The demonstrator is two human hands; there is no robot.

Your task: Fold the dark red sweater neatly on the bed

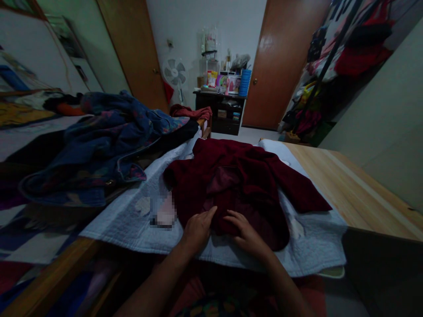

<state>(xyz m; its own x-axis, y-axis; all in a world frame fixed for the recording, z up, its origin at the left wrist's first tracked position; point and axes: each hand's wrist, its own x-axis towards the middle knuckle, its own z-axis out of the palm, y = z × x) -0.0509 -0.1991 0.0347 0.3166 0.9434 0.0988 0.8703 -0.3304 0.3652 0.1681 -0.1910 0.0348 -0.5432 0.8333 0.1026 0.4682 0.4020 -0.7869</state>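
A dark red coat (pixel 261 180) lies spread and rumpled on a light blue quilted cloth (pixel 132 229). One sleeve stretches out to the right. Its shinier lining (pixel 223 178) shows near the middle, where the fabric is turned back. My left hand (pixel 198 229) rests at the coat's near edge with a finger stretched out along the fabric. Just to its right, my right hand (pixel 246 231) touches the same edge, fingers apart and slightly bent. A fold of the coat lies between the two hands. Both thumbs are hard to make out.
A blue patterned denim garment (pixel 109 145) is heaped on the left with other clothes. Right of the quilted cloth runs a light wooden board (pixel 330 176). Farther back stand a white fan (pixel 175 72) and a dark shelf unit (pixel 221 112). Clothes and bags (pixel 363 53) hang at the right.
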